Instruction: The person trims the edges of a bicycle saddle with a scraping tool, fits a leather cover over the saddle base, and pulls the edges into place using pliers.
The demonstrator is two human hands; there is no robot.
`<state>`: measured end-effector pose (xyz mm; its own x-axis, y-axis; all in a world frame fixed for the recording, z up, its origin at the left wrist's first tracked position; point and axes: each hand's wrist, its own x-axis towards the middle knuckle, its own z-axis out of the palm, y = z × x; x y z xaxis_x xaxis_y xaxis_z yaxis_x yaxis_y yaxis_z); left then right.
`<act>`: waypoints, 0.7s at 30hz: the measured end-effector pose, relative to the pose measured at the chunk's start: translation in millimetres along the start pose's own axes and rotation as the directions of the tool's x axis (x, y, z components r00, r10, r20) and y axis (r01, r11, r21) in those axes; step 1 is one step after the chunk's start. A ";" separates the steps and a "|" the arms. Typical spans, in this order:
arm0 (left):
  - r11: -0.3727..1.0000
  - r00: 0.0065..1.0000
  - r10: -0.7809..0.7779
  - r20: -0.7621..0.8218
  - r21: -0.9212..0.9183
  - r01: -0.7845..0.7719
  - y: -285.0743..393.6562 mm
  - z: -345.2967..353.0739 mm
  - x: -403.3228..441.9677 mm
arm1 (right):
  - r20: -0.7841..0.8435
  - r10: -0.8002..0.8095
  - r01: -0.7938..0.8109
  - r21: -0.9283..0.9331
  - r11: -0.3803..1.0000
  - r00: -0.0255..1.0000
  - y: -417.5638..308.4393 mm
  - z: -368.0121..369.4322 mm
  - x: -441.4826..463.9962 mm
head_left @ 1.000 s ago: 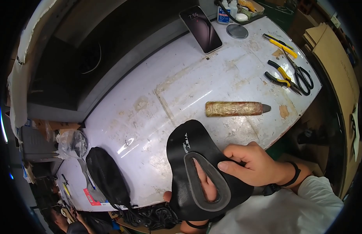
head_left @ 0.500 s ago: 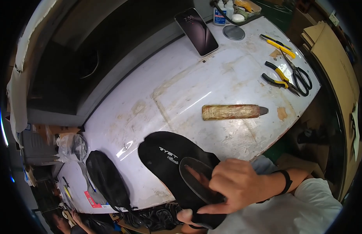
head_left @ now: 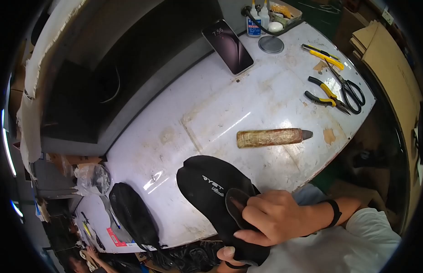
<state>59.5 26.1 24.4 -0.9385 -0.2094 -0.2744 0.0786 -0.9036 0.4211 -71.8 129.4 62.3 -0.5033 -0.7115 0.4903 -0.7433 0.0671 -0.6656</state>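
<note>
A long black piece (head_left: 200, 179) with a rounded end and white RYET lettering lies over the table's near edge; I cannot tell its exact kind. On its right side is a dark oval part (head_left: 236, 204) with a raised rim. My right hand (head_left: 275, 217) is closed at this oval part, fingers curled over it and thumb below. My left hand (head_left: 228, 254) shows only its thumb and wrist by the black piece's lower end; its other fingers are hidden underneath. Just beyond lies a tape-wrapped tool (head_left: 270, 137) with a dark tip.
Pliers (head_left: 327, 94), scissors (head_left: 350, 91) and a yellow cutter (head_left: 327, 59) lie at the right. A phone (head_left: 229, 48) leans at the back near a round lid (head_left: 270, 44) and glue bottles (head_left: 254, 25). Another black item (head_left: 133, 214) is at left. Another person's arm (head_left: 100, 260) shows lower left.
The view has shifted slightly, so the table's things sit a little differently. The black piece has turned a little and its lettering reads clearer; my right hand covers more of the oval part.
</note>
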 end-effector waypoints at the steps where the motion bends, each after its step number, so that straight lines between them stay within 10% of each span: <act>1: 1.000 0.999 -0.001 0.034 -0.018 0.002 1.4 -3.5 -1.6 | -0.012 -0.008 0.008 -0.001 1.000 1.000 1.6 1.7 -1.7; 15: 0.937 0.909 0.018 0.416 -0.324 0.129 88.7 -2.7 72.7 | 0.152 0.138 -0.185 0.360 0.914 0.979 -2.9 -17.3 -6.3; 21: 0.843 0.859 0.097 0.503 -0.500 0.198 11.7 -33.3 23.4 | 0.269 0.221 -0.313 0.373 0.874 0.937 -2.2 -16.0 -0.7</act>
<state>49.6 -1.8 -5.9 -0.9677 -0.0795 0.2394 0.0489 -0.9901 -0.1312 -76.9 140.9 72.4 -0.5171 -0.8406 0.1612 -0.3278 0.0205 -0.9445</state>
